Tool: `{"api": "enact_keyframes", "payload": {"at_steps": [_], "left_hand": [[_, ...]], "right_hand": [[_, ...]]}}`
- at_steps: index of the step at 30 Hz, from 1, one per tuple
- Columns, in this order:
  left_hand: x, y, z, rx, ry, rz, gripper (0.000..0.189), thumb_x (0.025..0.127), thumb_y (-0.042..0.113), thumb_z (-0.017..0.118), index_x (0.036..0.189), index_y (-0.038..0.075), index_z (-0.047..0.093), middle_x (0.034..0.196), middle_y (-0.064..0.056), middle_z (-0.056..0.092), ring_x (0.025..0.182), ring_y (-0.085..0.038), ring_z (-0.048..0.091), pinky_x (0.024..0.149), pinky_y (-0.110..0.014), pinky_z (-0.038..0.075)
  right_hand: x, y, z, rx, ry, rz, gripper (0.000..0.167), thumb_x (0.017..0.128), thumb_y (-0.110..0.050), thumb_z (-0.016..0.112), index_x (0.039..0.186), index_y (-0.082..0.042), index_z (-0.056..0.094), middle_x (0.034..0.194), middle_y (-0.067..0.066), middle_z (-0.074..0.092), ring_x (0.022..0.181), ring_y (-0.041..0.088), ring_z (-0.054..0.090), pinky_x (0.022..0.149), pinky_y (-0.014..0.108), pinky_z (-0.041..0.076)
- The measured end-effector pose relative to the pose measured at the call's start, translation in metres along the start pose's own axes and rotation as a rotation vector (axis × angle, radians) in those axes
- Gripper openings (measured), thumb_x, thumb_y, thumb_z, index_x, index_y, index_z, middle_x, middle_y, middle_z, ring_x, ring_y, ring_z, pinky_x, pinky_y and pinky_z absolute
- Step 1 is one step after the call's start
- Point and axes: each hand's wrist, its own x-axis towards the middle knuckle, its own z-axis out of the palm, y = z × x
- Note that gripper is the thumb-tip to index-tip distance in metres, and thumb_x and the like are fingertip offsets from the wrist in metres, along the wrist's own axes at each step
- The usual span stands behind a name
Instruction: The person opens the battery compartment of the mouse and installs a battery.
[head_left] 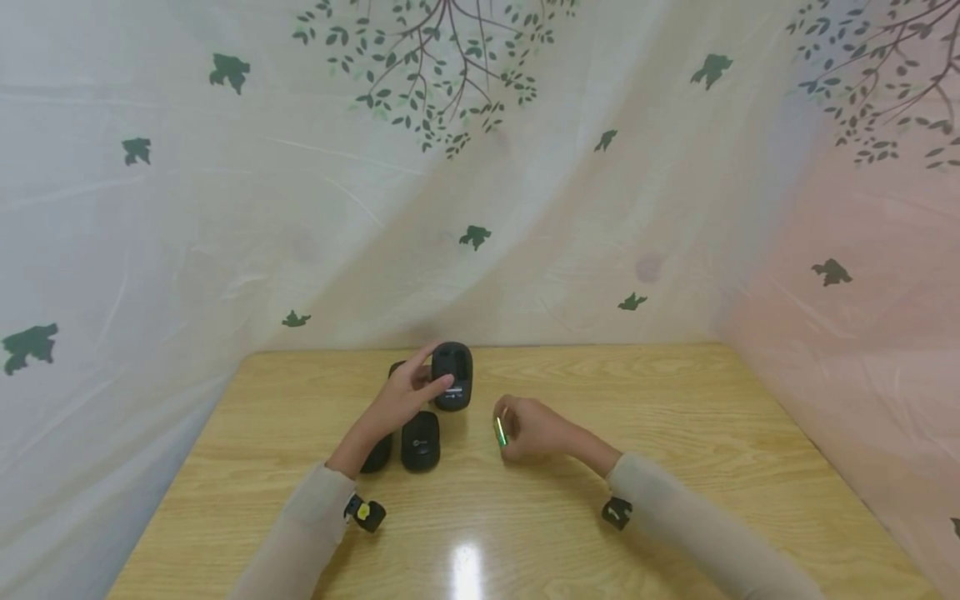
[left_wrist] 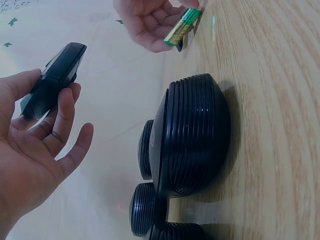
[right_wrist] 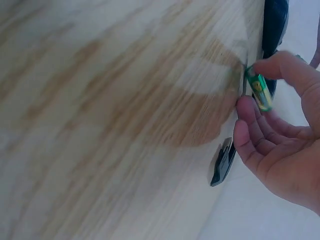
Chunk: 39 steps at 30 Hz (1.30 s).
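My left hand (head_left: pixel 405 396) grips a black computer mouse (head_left: pixel 453 367) above the table, thumb on its underside. That underside faces me and shows a dark recess and a small white label. To the right, my right hand (head_left: pixel 536 429) pinches a green and gold battery (right_wrist: pixel 259 90) between thumb and fingers, low over the wood. In the left wrist view the battery (left_wrist: pixel 183 26) is tilted in the fingertips. A small black piece (right_wrist: pixel 222 162), like a cover, lies on the table near the right hand.
Several other black mice stand on the wooden table (head_left: pixel 675 433): one mouse (head_left: pixel 421 442) just below the left hand, another mouse (head_left: pixel 377 455) partly behind the wrist, and one mostly hidden behind the hand. A pale leaf-print cloth (head_left: pixel 555 275) hangs along the table's back edge.
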Motion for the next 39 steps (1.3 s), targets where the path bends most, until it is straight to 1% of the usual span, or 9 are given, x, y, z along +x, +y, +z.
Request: {"api": "enact_keyframes", "payload": {"at_steps": [6, 13, 17, 19, 24, 28, 35, 37, 39], "left_hand": [[0.000, 0.000, 0.001, -0.006, -0.005, 0.006, 0.063, 0.104, 0.025, 0.061, 0.159, 0.020, 0.033, 0.131, -0.022, 0.067, 0.113, -0.031, 0.070, 0.084, -0.033, 0.056], [0.000, 0.002, 0.003, -0.014, -0.005, 0.021, 0.063, 0.104, 0.024, 0.061, 0.160, 0.023, 0.033, 0.123, -0.021, 0.071, 0.105, -0.026, 0.071, 0.084, -0.052, 0.056], [0.000, 0.001, 0.004, -0.012, -0.007, 0.020, 0.063, 0.104, 0.023, 0.061, 0.160, 0.020, 0.032, 0.124, -0.022, 0.070, 0.107, -0.028, 0.071, 0.083, -0.045, 0.057], [0.000, 0.000, 0.005, -0.010, -0.006, 0.019, 0.064, 0.104, 0.023, 0.061, 0.160, 0.018, 0.032, 0.126, -0.023, 0.069, 0.110, -0.029, 0.071, 0.083, -0.041, 0.058], [0.001, -0.002, 0.005, -0.010, -0.001, 0.016, 0.064, 0.104, 0.022, 0.062, 0.160, 0.016, 0.032, 0.126, -0.024, 0.069, 0.112, -0.031, 0.070, 0.083, -0.042, 0.058], [0.001, -0.001, 0.006, -0.009, -0.008, 0.007, 0.063, 0.104, 0.022, 0.061, 0.159, 0.015, 0.032, 0.125, -0.024, 0.069, 0.111, -0.032, 0.070, 0.083, -0.039, 0.058], [0.002, 0.000, 0.008, -0.021, -0.017, -0.005, 0.062, 0.104, 0.021, 0.061, 0.159, 0.016, 0.033, 0.127, -0.026, 0.067, 0.111, -0.033, 0.070, 0.083, -0.043, 0.059], [0.003, 0.000, 0.009, -0.018, -0.015, -0.005, 0.062, 0.104, 0.021, 0.061, 0.159, 0.016, 0.033, 0.126, -0.026, 0.067, 0.110, -0.032, 0.070, 0.083, -0.045, 0.059], [0.003, 0.000, 0.011, -0.010, -0.013, 0.002, 0.061, 0.104, 0.020, 0.061, 0.159, 0.016, 0.033, 0.124, -0.026, 0.069, 0.105, -0.029, 0.071, 0.080, -0.045, 0.058]], "right_hand": [[0.000, 0.004, -0.002, 0.076, -0.007, -0.010, 0.050, 0.077, 0.004, 0.075, 0.118, -0.010, 0.050, 0.094, 0.005, 0.067, 0.082, 0.016, 0.062, 0.073, 0.032, 0.052], [-0.001, 0.005, -0.002, 0.116, -0.015, -0.037, 0.050, 0.079, 0.006, 0.074, 0.119, -0.007, 0.048, 0.097, 0.009, 0.067, 0.086, 0.016, 0.065, 0.078, 0.032, 0.054], [0.000, 0.007, -0.002, 0.132, 0.003, -0.047, 0.045, 0.082, 0.006, 0.072, 0.119, -0.006, 0.049, 0.096, 0.010, 0.067, 0.084, 0.016, 0.064, 0.075, 0.030, 0.053], [0.000, 0.008, -0.002, 0.146, 0.022, -0.046, 0.042, 0.084, 0.006, 0.071, 0.118, -0.006, 0.050, 0.095, 0.011, 0.068, 0.082, 0.015, 0.063, 0.072, 0.028, 0.052], [0.000, 0.007, -0.004, 0.196, 0.075, -0.026, 0.036, 0.089, 0.004, 0.069, 0.118, -0.006, 0.052, 0.096, 0.012, 0.069, 0.077, 0.015, 0.065, 0.064, 0.027, 0.054], [0.001, 0.003, -0.011, 0.231, 0.143, -0.051, 0.033, 0.092, 0.001, 0.070, 0.119, -0.006, 0.052, 0.095, 0.015, 0.070, 0.076, 0.023, 0.070, 0.064, 0.027, 0.056], [0.004, -0.011, -0.028, 0.358, 0.272, -0.105, 0.034, 0.095, -0.004, 0.070, 0.122, 0.003, 0.051, 0.098, 0.022, 0.073, 0.078, 0.043, 0.069, 0.070, 0.052, 0.059], [0.006, -0.017, -0.031, 0.401, 0.320, -0.108, 0.033, 0.095, -0.005, 0.071, 0.122, 0.002, 0.052, 0.098, 0.024, 0.073, 0.075, 0.041, 0.068, 0.070, 0.053, 0.059], [0.008, -0.023, -0.034, 0.431, 0.370, -0.121, 0.032, 0.095, -0.006, 0.071, 0.121, 0.001, 0.053, 0.098, 0.025, 0.073, 0.072, 0.037, 0.068, 0.068, 0.048, 0.060]]}}
